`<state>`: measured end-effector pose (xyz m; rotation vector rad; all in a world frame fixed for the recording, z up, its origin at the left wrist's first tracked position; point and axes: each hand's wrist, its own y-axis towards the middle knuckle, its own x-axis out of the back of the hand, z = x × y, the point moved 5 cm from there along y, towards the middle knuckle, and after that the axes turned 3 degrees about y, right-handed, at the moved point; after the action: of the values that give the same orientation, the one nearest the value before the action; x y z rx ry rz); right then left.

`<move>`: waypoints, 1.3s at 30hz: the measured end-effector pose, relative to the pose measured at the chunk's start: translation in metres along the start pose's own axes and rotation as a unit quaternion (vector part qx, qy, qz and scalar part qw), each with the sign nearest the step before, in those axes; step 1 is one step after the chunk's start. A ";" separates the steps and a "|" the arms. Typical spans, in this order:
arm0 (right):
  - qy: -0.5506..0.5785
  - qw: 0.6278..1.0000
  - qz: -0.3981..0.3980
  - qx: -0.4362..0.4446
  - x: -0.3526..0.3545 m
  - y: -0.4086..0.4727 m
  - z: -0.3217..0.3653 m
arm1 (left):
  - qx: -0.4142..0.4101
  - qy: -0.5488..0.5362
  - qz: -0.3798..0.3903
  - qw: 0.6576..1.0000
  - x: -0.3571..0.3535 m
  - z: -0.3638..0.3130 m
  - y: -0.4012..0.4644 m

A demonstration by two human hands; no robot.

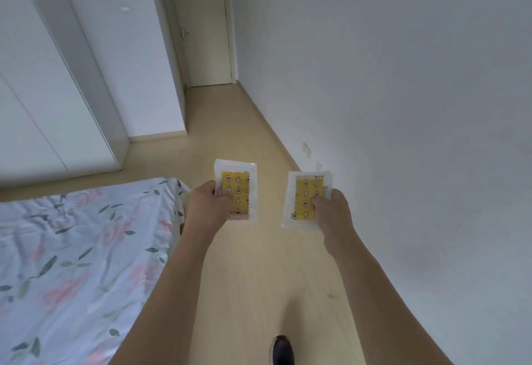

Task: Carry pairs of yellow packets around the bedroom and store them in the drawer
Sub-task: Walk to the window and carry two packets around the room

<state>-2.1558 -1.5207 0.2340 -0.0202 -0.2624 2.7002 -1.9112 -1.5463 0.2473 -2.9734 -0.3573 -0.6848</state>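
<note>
Glossy clear plastic wraps both yellow packets (239,189); matt pale wood floor (253,278), crumpled floral cloth bedsheet (72,249).

Soft even daylight, wide-angle edge warping

You won't find any words, brand names or numbers you can read here. The only printed marks are on the two yellow packets you hold: the left packet (236,189) carries rows of small star and house-like symbols on its yellow panel, and the right packet (308,196) shows the same kind of pattern. A thin strip of print runs along the far edge of the right packet, too small and blurred to read.
</note>
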 end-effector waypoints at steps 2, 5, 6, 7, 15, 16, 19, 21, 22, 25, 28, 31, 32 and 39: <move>0.004 1.000 0.016 -0.003 -0.032 0.057 0.005 | 0.001 0.000 -0.013 1.000 -0.009 -0.004 0.054; 0.007 0.999 0.040 -0.010 -0.084 0.142 0.026 | 0.009 0.013 -0.028 0.999 -0.012 -0.019 0.140; 0.010 0.999 0.049 -0.012 -0.102 0.166 0.036 | 0.010 0.012 -0.032 0.999 -0.010 -0.026 0.168; 0.014 0.998 0.059 -0.010 -0.120 0.190 0.048 | 0.009 0.009 -0.040 0.999 -0.006 -0.035 0.195; 0.003 0.991 0.134 0.017 -0.269 0.328 0.118 | 0.016 0.007 -0.122 0.992 0.039 -0.064 0.375; 0.001 0.990 0.138 0.019 -0.286 0.345 0.122 | 0.019 0.006 -0.125 0.992 0.041 -0.061 0.396; 0.001 0.989 0.150 0.019 -0.345 0.398 0.129 | 0.033 0.011 -0.129 0.991 0.045 -0.049 0.462; -0.001 0.987 0.157 0.018 -0.389 0.435 0.131 | 0.040 0.001 -0.130 0.991 0.051 -0.038 0.514; -0.001 0.986 0.162 0.022 -0.413 0.455 0.134 | 0.037 -0.008 -0.134 0.990 0.056 -0.033 0.543; -0.006 0.984 0.172 0.034 -0.485 0.514 0.149 | 0.036 -0.014 -0.151 0.988 0.075 -0.024 0.630; -0.011 0.984 0.173 0.034 -0.554 0.572 0.175 | 0.042 -0.005 -0.169 0.985 0.102 -0.025 0.718; -0.010 0.984 0.173 0.044 -0.618 0.622 0.200 | 0.038 -0.002 -0.188 0.981 0.125 -0.031 0.796; -0.014 0.983 0.178 0.046 -0.638 0.636 0.206 | 0.040 0.000 -0.192 0.981 0.129 -0.032 0.820; -0.003 0.977 0.211 0.015 -0.767 0.743 0.211 | 0.072 0.008 -0.189 0.979 0.146 -0.010 0.973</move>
<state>-1.7761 -2.5398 0.2823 -0.0667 -0.2418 3.1258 -1.5541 -2.4611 0.3053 -2.7836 -0.9437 -0.6760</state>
